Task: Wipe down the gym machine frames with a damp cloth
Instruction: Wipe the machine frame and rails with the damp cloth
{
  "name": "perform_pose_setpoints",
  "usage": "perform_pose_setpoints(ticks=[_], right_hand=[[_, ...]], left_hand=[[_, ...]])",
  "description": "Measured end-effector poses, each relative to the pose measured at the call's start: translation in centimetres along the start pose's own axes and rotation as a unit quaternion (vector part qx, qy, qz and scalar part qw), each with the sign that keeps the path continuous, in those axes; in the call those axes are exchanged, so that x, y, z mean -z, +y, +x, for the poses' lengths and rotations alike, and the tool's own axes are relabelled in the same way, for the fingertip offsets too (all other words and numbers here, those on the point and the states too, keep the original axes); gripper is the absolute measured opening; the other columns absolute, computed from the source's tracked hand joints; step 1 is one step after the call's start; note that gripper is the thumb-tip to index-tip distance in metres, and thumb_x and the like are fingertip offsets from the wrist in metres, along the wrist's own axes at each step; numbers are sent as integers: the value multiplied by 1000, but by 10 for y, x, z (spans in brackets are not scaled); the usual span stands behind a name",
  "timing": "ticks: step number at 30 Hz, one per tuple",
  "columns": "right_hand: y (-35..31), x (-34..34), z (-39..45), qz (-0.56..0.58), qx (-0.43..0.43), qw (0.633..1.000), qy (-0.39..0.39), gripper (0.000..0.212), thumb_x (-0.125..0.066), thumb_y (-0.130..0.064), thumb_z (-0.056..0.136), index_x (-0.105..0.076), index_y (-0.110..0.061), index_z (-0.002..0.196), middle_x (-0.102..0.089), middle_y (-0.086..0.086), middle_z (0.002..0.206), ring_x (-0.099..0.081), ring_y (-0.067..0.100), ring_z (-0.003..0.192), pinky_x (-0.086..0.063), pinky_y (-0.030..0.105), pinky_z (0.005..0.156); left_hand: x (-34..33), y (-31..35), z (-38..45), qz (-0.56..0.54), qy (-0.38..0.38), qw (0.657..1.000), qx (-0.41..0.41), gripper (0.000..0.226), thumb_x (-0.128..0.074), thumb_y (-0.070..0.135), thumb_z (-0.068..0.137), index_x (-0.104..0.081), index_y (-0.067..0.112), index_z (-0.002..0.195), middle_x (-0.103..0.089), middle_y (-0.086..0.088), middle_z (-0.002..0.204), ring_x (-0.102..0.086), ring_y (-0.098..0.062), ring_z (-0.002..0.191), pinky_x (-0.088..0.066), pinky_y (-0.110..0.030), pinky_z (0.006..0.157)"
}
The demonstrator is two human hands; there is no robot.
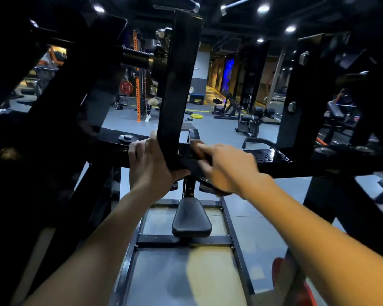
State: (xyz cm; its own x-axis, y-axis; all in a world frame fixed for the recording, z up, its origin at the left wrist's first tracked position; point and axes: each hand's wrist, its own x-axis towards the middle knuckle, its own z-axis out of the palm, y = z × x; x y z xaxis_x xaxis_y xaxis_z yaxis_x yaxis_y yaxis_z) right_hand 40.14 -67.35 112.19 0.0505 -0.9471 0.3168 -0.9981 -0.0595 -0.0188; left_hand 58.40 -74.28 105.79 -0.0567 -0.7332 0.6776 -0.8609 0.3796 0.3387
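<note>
A black gym machine frame fills the view, with a slanted upright bar (pixel 179 85) meeting a horizontal crossbar (pixel 270 156) at chest height. My left hand (pixel 148 164) grips the frame at that joint: the fingers curl over the crossbar and the thumb wraps under the foot of the upright. Just right of the joint, my right hand (pixel 228 166) is blurred. Its fingers stretch out leftward and press a dark cloth (pixel 194 166) against the crossbar. Most of the cloth is hidden under the fingers.
A black padded seat (pixel 191 219) sits on the machine's base rails (pixel 184 240) below my arms. More black frame members stand at left (pixel 80 107) and right (pixel 296 96). Benches, an orange rack (pixel 138 85) and a yellow plate (pixel 196 116) stand on the grey floor beyond.
</note>
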Motion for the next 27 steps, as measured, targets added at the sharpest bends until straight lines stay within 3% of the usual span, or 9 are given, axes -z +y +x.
perform_pose_setpoints(ticks=[4,7,11,14,16,19,21,24,27], right_hand=[[54,10,-6,-10,-148,988,-29,40,-44,-45,104,-49,-31,141,-43,9,127,-58,33,95,-51,43,80],[74,18,-11,252,-202,946,-22,47,-63,-37,95,-48,-33,140,-43,12,138,-64,28,96,-56,44,90],[71,36,-25,604,-205,769,-35,39,-71,-13,93,-60,-20,130,-69,18,121,-74,24,84,-60,34,73],[67,43,-36,746,-184,634,-84,46,-62,-8,90,-60,-13,135,-73,15,112,-73,18,77,-58,26,59],[65,44,-42,795,-178,573,-90,48,-64,-13,83,-66,-12,131,-73,12,114,-72,17,76,-58,25,55],[63,41,-49,872,-163,454,-79,38,-80,-21,75,-79,-5,110,-68,12,130,-73,21,90,-64,30,73],[65,38,-56,917,-129,371,-71,47,-72,-30,86,-74,6,115,-65,22,134,-71,31,109,-62,36,90],[68,36,-67,930,-36,352,-97,62,-67,-7,87,-49,13,142,-51,33,146,-52,49,136,-44,48,114],[68,40,-73,901,-34,419,-102,63,-60,7,81,-51,11,144,-53,30,146,-55,45,134,-44,45,113]], left_hand=[[0,1,-1,-21,4,1000,6,119,-78,78,61,-25,13,146,-47,-5,129,-30,-27,128,-9,-39,117],[1,0,-1,-17,0,1000,6,120,-76,79,62,-23,13,147,-47,-6,132,-30,-27,130,-8,-39,117],[-1,-2,-1,-13,-3,1000,7,123,-75,82,61,-23,12,147,-46,-6,130,-30,-27,128,-14,-42,118],[0,-2,-2,-26,-2,1000,8,123,-77,80,60,-23,13,147,-44,-6,127,-28,-25,124,-19,-43,117],[2,-1,-2,-30,0,1000,6,122,-78,78,61,-22,13,148,-42,-6,128,-25,-23,124,-20,-44,117],[6,2,-4,-26,-1,1000,12,119,-80,75,62,-23,15,148,-42,-6,129,-23,-21,123,-20,-45,118],[6,3,-4,-20,1,1000,11,117,-80,75,63,-24,15,147,-44,-6,130,-25,-23,125,-19,-45,119],[4,2,-3,-24,-3,1000,13,117,-79,75,62,-24,17,147,-45,-4,130,-29,-26,127,-17,-43,119],[2,0,-2,-21,-3,1000,8,116,-79,77,61,-25,18,145,-46,-2,125,-32,-27,125,-17,-41,117]])
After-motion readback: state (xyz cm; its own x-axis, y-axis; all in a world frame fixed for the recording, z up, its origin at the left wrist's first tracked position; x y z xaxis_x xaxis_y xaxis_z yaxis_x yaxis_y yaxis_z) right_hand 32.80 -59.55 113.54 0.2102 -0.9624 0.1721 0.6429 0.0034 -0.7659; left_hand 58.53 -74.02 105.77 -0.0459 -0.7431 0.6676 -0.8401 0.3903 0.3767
